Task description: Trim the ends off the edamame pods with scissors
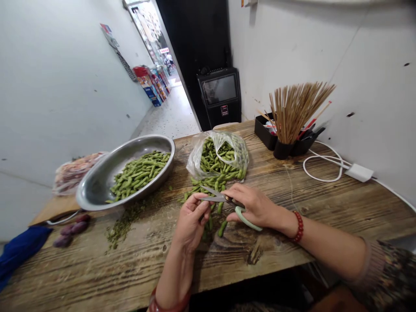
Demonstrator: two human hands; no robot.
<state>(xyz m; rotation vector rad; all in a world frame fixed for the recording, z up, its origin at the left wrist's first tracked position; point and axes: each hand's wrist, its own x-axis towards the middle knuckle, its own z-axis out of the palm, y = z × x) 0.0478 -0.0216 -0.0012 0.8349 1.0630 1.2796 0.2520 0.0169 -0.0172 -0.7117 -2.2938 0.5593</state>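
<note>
My right hand (248,203) is closed round the pale green handles of a pair of scissors (247,220), whose blades stand apart and point left. At the blade tips, my left hand (194,214) pinches its thumb and fingers together on what looks like an edamame pod, mostly hidden by the fingers. Loose edamame pods (222,228) lie on the table under and between both hands. Just beyond, more pods spill from an open clear plastic bag (195,158). To the left, a steel basin (94,190) sits tilted, holding a heap of pods (139,173).
Small green trimmings (121,225) litter the wooden table (136,268) below the basin. Purple-red round items (69,229) and a blue cloth (26,247) lie at left, near a bagged pinkish food (76,171). At back right are a black holder of wooden skewers (289,112) and a white cable adapter (359,172).
</note>
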